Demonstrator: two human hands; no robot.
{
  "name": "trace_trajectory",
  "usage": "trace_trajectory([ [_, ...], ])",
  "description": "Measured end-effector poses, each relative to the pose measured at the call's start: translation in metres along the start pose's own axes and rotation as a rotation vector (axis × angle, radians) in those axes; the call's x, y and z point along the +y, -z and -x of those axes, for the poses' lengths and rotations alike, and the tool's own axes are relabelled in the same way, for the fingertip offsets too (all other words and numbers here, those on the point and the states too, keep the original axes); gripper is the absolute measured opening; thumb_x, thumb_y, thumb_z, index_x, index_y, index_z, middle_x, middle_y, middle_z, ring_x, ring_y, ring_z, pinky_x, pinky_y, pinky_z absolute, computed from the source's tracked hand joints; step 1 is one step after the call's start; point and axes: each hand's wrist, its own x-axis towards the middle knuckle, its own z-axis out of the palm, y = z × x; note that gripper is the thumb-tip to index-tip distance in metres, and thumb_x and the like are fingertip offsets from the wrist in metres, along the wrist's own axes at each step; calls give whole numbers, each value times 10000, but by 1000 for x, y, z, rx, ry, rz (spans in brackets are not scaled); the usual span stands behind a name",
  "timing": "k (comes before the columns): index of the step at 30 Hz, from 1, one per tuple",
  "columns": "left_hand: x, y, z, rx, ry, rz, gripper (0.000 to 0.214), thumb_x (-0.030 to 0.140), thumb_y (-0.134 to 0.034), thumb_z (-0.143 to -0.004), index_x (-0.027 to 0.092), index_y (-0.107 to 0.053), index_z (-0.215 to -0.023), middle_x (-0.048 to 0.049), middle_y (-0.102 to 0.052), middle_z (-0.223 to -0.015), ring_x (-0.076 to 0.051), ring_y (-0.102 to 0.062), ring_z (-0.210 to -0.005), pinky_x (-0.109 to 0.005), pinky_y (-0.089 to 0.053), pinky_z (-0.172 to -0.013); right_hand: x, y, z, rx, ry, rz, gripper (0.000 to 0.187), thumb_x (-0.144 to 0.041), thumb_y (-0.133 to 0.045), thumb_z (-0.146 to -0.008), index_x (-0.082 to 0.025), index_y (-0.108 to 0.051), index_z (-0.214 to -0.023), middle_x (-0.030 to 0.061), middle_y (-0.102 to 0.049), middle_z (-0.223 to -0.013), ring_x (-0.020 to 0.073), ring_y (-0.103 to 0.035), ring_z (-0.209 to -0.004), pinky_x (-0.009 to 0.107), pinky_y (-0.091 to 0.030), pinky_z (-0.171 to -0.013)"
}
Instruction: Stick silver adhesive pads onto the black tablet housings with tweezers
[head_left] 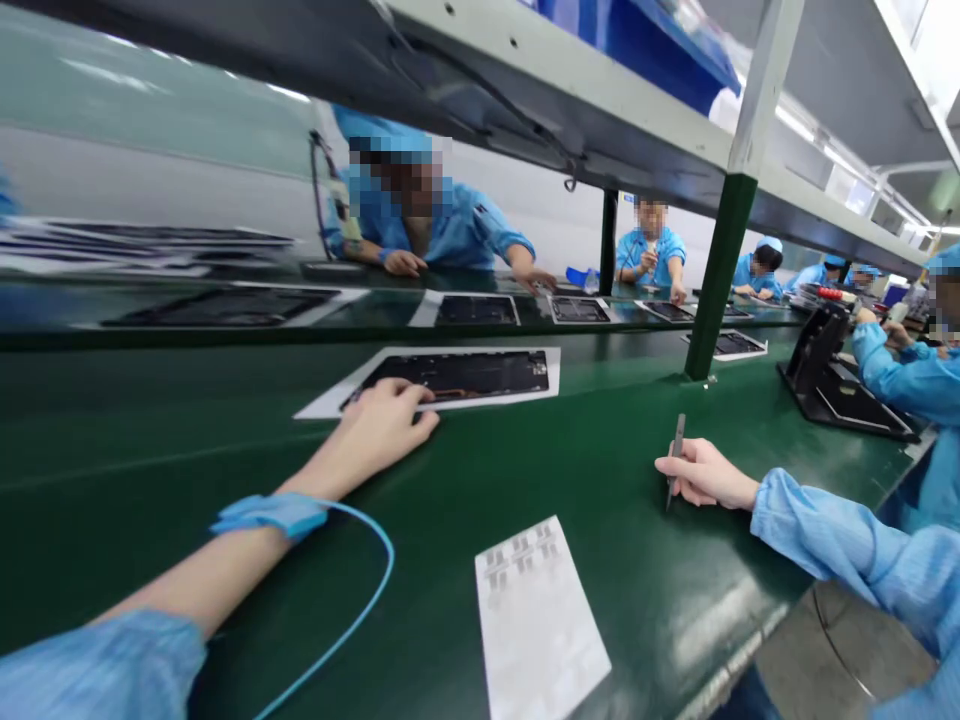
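Observation:
My left hand [382, 428] rests on the green conveyor belt [247, 560], its fingertips lying on the lower edge of a black tablet-sized electronic panel [450, 377]. That panel sits on a white sheet [517, 375], and a thin copper-coloured strip crosses it. A blue antistatic wrist strap [270, 514] circles my left wrist, with a blue cord [360, 610] curving away across the belt. My right hand [705, 474] grips a slim dark metal tool [677, 450], probably tweezers, upright with its tip near the belt. Between my hands lies a white sheet with grey label patches [536, 620].
More panels on white sheets [477, 310] line the belt ahead. A green post [720, 275] holds up an overhead shelf [570, 130]. A black stand [840, 385] is on the right, beside a co-worker's blue sleeve [904, 375]. Several other people in blue smocks work along the belt.

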Motion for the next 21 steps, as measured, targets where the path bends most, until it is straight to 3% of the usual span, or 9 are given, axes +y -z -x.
trace_trajectory([
  [5,-6,3,3,-74,-128,-171,223,304,-667,-956,137,-644,-1101,-89,-639,-1190,-249,-633,-1079,-473,-538,-947,-13,-18,-68,30,146,67,281,-371,-555,-1015,-121,-613,-901,-74,-540,-617,26,-427,-405,145,-358,-376],
  [8,-9,2,5,-116,-193,-212,210,308,-666,-957,139,-648,-1082,-88,-641,-1183,-247,-633,-1076,-466,-541,-944,-20,-30,-90,15,222,114,288,-381,-546,-1018,-123,-616,-912,-62,-555,-643,38,-459,-437,160,-395,-411],
  [15,-1,4,12,-268,-335,-113,205,344,-615,-990,145,-651,-1028,-56,-671,-1030,-209,-660,-948,-423,-554,-891,-22,-36,-82,19,421,414,280,-357,-600,-977,-137,-594,-804,-46,-542,-686,88,-523,-583,234,-470,-576],
  [21,5,7,12,-294,-338,-63,207,350,-618,-987,147,-652,-999,-52,-671,-1008,-209,-657,-943,-425,-548,-896,-30,-42,-67,-54,542,763,212,-327,-636,-942,-148,-603,-835,-31,-562,-741,107,-522,-635,272,-474,-652],
])
